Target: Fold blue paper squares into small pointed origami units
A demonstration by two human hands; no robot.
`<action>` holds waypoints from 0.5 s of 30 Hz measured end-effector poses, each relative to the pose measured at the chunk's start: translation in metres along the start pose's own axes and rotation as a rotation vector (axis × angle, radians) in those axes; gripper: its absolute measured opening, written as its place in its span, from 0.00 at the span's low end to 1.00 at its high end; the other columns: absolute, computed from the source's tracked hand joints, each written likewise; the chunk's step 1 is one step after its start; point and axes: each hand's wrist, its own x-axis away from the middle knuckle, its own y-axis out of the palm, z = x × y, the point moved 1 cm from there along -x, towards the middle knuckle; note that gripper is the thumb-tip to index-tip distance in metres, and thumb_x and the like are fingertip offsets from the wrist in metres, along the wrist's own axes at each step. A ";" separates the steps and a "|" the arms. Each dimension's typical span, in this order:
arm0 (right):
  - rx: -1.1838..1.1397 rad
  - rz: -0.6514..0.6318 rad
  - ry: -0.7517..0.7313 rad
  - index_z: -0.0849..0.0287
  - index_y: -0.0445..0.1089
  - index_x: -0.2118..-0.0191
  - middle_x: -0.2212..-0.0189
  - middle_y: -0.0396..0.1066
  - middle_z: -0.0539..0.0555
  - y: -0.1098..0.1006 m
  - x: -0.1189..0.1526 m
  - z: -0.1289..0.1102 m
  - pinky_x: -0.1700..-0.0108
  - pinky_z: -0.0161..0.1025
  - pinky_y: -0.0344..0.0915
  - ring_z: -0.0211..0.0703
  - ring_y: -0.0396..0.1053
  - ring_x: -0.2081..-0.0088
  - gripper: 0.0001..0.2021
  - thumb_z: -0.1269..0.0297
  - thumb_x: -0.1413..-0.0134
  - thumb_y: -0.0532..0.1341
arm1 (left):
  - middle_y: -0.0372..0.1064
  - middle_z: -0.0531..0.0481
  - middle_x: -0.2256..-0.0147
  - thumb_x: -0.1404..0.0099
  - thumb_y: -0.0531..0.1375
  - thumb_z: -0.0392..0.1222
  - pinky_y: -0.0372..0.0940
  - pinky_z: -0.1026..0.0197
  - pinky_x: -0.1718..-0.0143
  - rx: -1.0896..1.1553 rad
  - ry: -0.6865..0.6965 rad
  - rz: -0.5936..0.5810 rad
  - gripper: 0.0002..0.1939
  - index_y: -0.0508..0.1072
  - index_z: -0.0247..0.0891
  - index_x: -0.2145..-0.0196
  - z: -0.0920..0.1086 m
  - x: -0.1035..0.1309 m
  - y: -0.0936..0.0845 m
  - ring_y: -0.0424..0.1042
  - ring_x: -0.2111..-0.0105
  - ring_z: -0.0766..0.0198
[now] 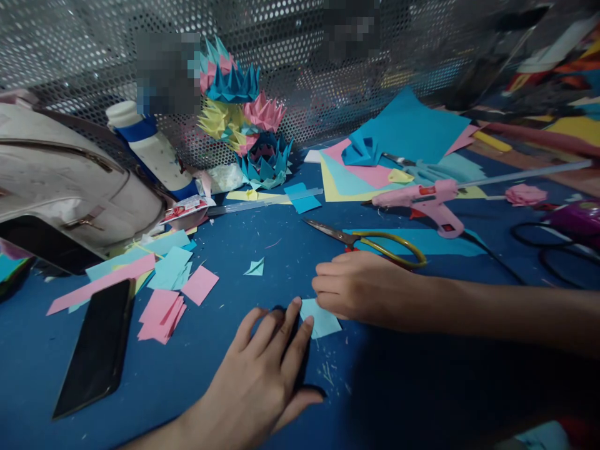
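Observation:
A small light blue paper square (pixel 322 320) lies on the blue table between my hands. My left hand (pixel 267 369) is palm down with fingers spread, and two fingertips touch the square's left edge. My right hand (pixel 359 289) has its fingers curled together over the square's upper right corner; the pinched fingertips are partly hidden. Just behind my right hand rest scissors (pixel 389 245) with yellow handles. A small folded light blue paper piece (pixel 255 267) sits farther up the table, apart from both hands.
At left are a black phone (pixel 96 350), pink paper squares (pixel 162 315), a pale bag (pixel 70 169) and a bottle (pixel 150 150). Folded paper flowers (pixel 265 159) stand at the back. A pink glue gun (pixel 435 203) and coloured sheets (pixel 407 131) lie at right.

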 end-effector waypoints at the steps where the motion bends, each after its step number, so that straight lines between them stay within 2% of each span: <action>1: 0.013 0.001 -0.015 0.58 0.63 0.74 0.73 0.63 0.52 0.000 0.000 0.000 0.72 0.42 0.43 0.43 0.57 0.69 0.12 0.79 0.42 0.58 | 0.67 0.35 0.41 0.25 0.47 0.62 0.49 0.47 0.45 0.007 -0.008 -0.009 0.33 0.71 0.30 0.41 0.000 0.000 0.000 0.67 0.51 0.48; 6: 0.068 0.015 -0.048 0.59 0.63 0.74 0.73 0.62 0.53 -0.001 -0.002 -0.002 0.72 0.42 0.42 0.43 0.56 0.69 0.12 0.78 0.41 0.58 | 0.65 0.36 0.39 0.25 0.47 0.61 0.49 0.46 0.45 0.052 -0.040 -0.029 0.33 0.69 0.31 0.39 0.001 0.001 0.000 0.66 0.51 0.48; 15: 0.137 0.048 -0.100 0.60 0.67 0.72 0.72 0.64 0.53 -0.001 -0.002 -0.005 0.71 0.41 0.45 0.43 0.58 0.67 0.11 0.77 0.38 0.56 | 0.63 0.38 0.38 0.25 0.49 0.60 0.49 0.47 0.47 0.101 0.017 -0.066 0.32 0.68 0.29 0.39 -0.005 -0.001 -0.003 0.65 0.51 0.50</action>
